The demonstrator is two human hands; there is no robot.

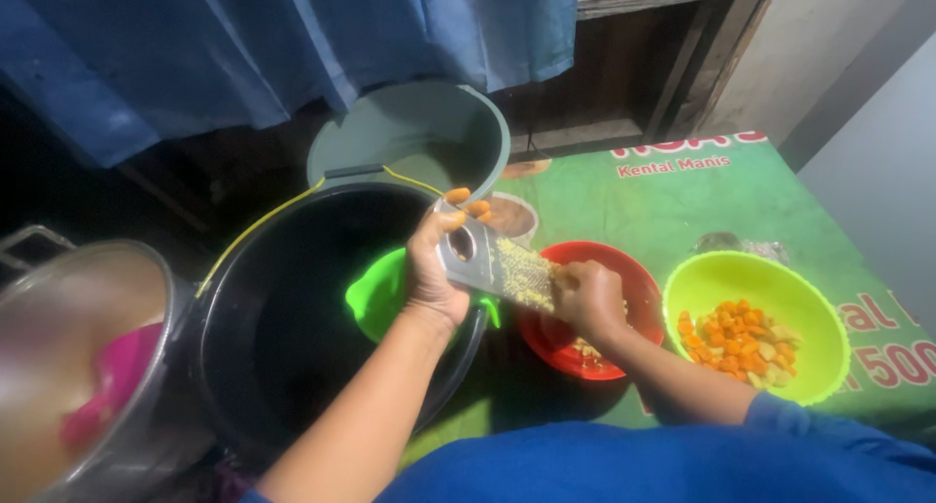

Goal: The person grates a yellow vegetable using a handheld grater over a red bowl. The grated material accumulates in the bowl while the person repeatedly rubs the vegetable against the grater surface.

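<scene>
- While left hand (432, 274) grips grater (494, 264) top, grater slants over red bowl (639, 290).
- Right hand (588, 298) closed at grater's lower end; what it holds is hidden.
- Green bowl (702, 287) right of red bowl.

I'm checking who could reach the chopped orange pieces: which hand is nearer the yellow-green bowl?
The right hand. It works over the red bowl, right beside the yellow-green bowl. The left hand holds the grater farther away, by the black bucket.
</scene>
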